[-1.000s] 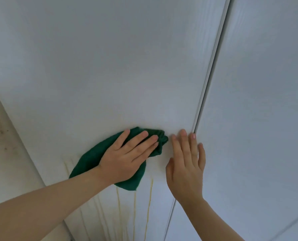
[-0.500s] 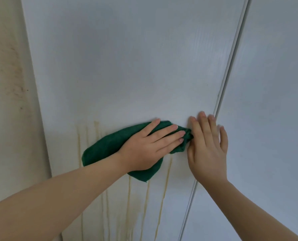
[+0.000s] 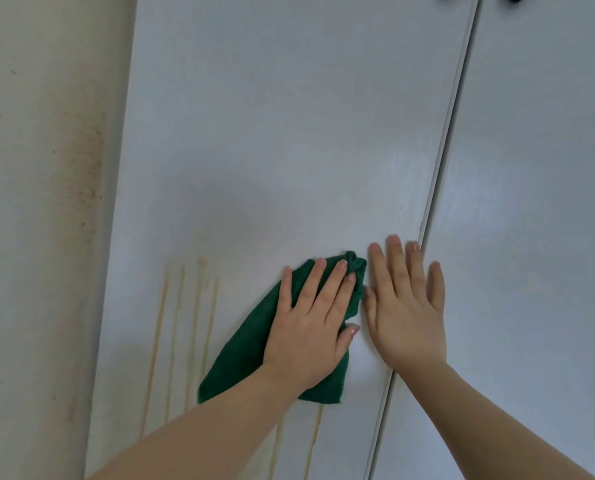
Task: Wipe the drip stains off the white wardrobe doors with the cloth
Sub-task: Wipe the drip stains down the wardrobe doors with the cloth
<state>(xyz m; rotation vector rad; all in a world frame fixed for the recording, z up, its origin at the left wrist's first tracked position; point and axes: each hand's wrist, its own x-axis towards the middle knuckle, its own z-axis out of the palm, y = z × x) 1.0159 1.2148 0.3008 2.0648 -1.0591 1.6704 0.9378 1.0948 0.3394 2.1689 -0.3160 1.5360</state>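
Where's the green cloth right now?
Head view, lower centre: the green cloth lies flat on the left wardrobe door, under the left hand, beside the right hand.

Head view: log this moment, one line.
left hand: presses cloth on door | right hand: flat over door seam | drip stains: left of cloth

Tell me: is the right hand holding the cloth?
No, the left hand presses the cloth; the right hand rests on bare door.
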